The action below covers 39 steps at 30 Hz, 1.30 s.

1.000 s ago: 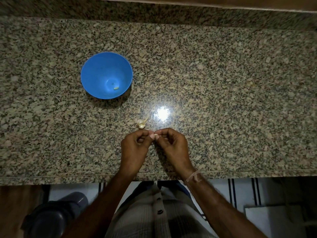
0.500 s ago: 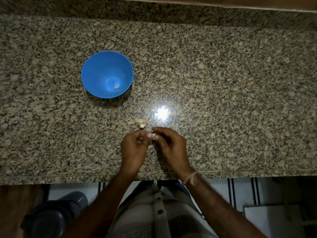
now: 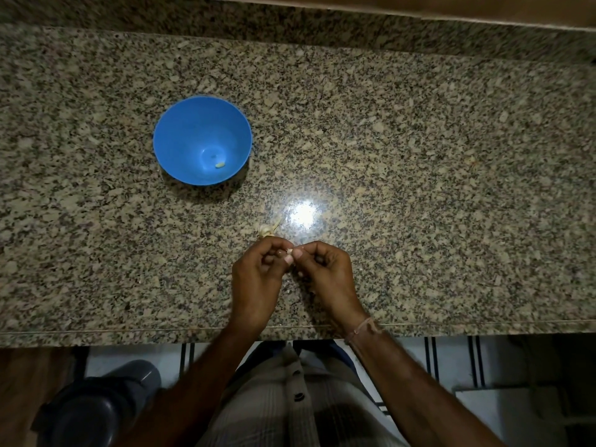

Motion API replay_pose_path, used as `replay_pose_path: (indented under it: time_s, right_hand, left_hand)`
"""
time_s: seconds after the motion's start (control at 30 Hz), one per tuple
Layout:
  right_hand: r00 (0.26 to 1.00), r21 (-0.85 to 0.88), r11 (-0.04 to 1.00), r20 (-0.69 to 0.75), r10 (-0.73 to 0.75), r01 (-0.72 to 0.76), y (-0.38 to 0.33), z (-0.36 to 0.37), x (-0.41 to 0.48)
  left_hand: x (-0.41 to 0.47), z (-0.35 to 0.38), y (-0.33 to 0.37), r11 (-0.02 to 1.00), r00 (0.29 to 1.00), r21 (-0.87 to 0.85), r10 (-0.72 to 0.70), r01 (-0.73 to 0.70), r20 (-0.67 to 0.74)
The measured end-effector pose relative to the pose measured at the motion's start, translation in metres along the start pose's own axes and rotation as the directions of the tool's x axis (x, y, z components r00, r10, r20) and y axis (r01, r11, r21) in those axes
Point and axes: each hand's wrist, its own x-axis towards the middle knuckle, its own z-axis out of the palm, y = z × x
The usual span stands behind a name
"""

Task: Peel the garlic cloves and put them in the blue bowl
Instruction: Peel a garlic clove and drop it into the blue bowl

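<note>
Speckled granite bench (image 3: 419,156) carries a round blue plastic bowl (image 3: 180,130), standing left of centre, with one small pale peeled garlic clove (image 3: 220,164) lying at its bottom. Near the front edge of the bench, a person's left hand (image 3: 258,279) and right hand (image 3: 329,275) meet fingertip to fingertip, both with fingers curled, pinching a small whitish garlic clove (image 3: 289,251) between them just above the stone. Just beyond the left hand's knuckles lies a small pale piece of garlic bulb (image 3: 266,230) with a dry stalk, well apart from the bowl. A bright glare of lamp light (image 3: 301,214) shines on the stone just right of it. A thin pale thread (image 3: 361,329) circles the right wrist. Below the bench edge show a checked button-front shirt (image 3: 290,398) and, at lower left, a dark round container (image 3: 96,411) on the floor.
</note>
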Motion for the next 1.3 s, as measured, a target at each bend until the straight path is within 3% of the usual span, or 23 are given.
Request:
replay_pose_path:
  time_s: [0.27,0.6,0.83,0.93,1.0,1.07,1.13,1.2,1.3]
  right_hand:
    - [0.998,-0.007,0.998,0.016,-0.063,0.063,-0.003,-0.005,-0.004]
    - [0.974,-0.226,0.948,0.077,-0.211,0.223,-0.007,-0.008,-0.003]
    - [0.959,-0.312,0.907,0.059,-0.278,0.283,-0.002,-0.007,-0.002]
    - [0.940,-0.411,0.850,0.066,-0.334,0.330,0.002,-0.007,0.002]
    - [0.918,-0.508,0.768,0.144,-0.371,0.390,0.005,-0.008,0.006]
    - [0.894,-0.598,0.669,0.231,-0.383,0.441,0.010,-0.009,0.009]
    - [0.885,-0.641,0.622,0.228,-0.406,0.450,0.016,-0.011,0.010]
    - [0.895,-0.625,0.659,0.162,-0.416,0.419,0.016,-0.013,0.007]
    - [0.959,-0.403,0.870,0.111,-0.261,0.283,0.006,-0.008,0.001]
  left_hand:
    - [0.003,-0.005,0.002,1.000,1.000,0.010,-0.017,0.017,-0.021]
    - [0.002,-0.004,0.006,0.983,0.997,0.179,0.061,-0.052,-0.044]
    - [0.001,-0.002,0.001,0.980,0.996,0.187,0.077,-0.066,-0.049]
    - [0.003,0.000,-0.003,0.981,0.998,0.189,0.041,-0.033,-0.040]
    - [0.004,0.000,-0.009,0.987,0.998,0.154,-0.034,0.040,-0.045]
    - [0.005,-0.001,-0.014,0.991,0.992,0.066,-0.116,0.119,-0.055]
    - [0.007,-0.002,-0.021,0.983,0.982,-0.040,-0.180,0.178,-0.055]
    - [0.007,-0.004,-0.023,0.972,0.976,-0.111,-0.213,0.208,-0.041]
    - [0.006,-0.004,-0.021,0.969,0.977,-0.134,-0.212,0.208,-0.018]
